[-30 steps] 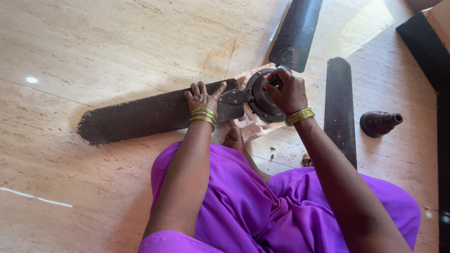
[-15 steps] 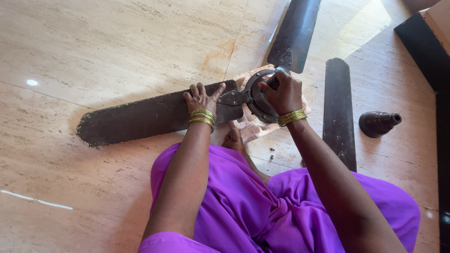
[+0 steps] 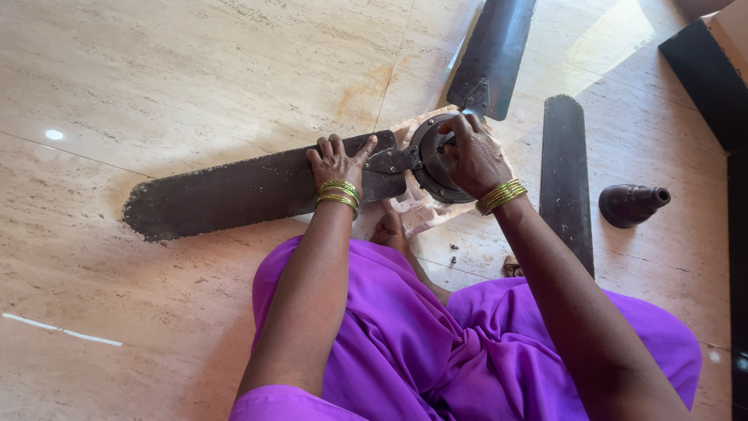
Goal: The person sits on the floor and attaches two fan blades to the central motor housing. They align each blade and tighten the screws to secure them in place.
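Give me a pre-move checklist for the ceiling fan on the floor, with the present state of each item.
1. Left hand pressed flat on the long fan blade: ok, palm down near the bracket end.
2. Right hand on the round motor hub: ok, fingers curled over its top; whether it grips a tool, cannot tell.
3. Hub resting on the pale block beneath it: ok, the block shows under the hub.
4. Second blade joined to the hub: ok, its bracket meets the rim.
5. Loose blade apart from the hub: ok, lying flat beside the right forearm.
6. Small screws on the floor: not ok, loose near the knee.
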